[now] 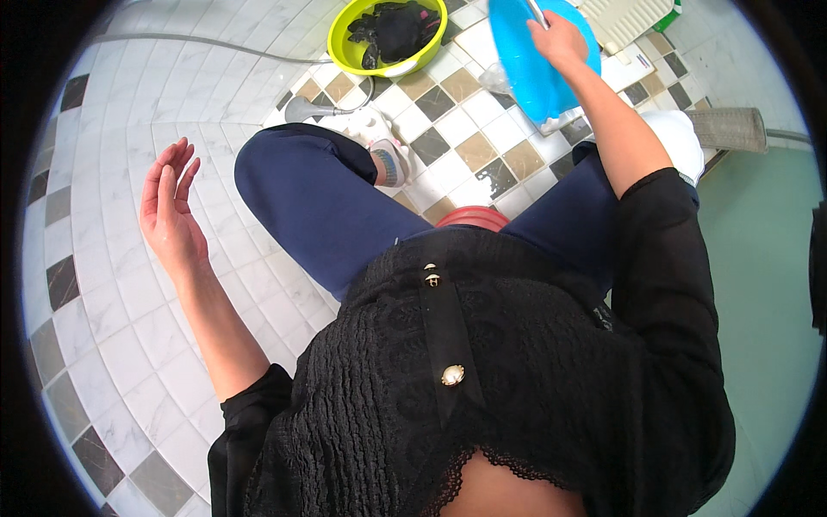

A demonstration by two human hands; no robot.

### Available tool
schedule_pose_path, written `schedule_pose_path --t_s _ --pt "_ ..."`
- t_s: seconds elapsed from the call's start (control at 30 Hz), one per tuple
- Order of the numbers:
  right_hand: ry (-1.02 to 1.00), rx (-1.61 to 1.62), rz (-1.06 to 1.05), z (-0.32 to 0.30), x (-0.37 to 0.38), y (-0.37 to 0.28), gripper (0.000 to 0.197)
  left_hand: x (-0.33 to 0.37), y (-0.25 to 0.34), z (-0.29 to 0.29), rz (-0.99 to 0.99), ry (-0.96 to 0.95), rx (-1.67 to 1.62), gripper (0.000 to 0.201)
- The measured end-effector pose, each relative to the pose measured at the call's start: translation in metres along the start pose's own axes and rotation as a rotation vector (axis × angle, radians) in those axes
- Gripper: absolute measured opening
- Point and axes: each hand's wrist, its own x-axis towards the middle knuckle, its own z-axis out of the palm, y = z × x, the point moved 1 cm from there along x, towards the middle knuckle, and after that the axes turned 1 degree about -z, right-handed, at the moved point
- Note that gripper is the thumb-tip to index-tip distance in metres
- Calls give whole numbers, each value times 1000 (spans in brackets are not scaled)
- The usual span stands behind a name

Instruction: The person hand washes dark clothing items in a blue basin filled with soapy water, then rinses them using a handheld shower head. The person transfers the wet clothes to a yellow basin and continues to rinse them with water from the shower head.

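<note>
My right hand [560, 41] is closed around a slim silver-grey handle [537, 12] at the top right; its far end is out of view, so I cannot make out its kind. That hand is over a bright blue basin [530, 73], which looks tilted. My left hand [175, 211] is raised by the white tiled wall on the left, fingers loosely curved and apart, with nothing in it. Farther off, a lime-green basin [343, 53] holds a heap of wet-looking black cloth [398, 33].
A grey shower head [301, 109] with its hose [215, 45] lies left of my slipper [392, 164]. A cream ribbed board [624, 19] is beyond the blue basin. Part of a red stool [474, 217] shows between my legs. A grey cylinder [728, 129] is at right.
</note>
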Motion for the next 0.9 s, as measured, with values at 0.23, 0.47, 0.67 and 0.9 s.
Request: schedule_pose_path --t_s 0.23,0.47,0.67,0.9 --pt "174 -36 59 -8 18 30 42 -1 -4 -2 -18 -4 6 27" --pt "153 297 236 -30 32 58 36 2 -10 5 -37 -26 -7 26" --pt "175 348 384 -44 25 77 37 5 -13 16 -58 -38 -26 25" --pt "193 423 466 -49 12 87 34 30 -10 45 -14 -128 -61 24"
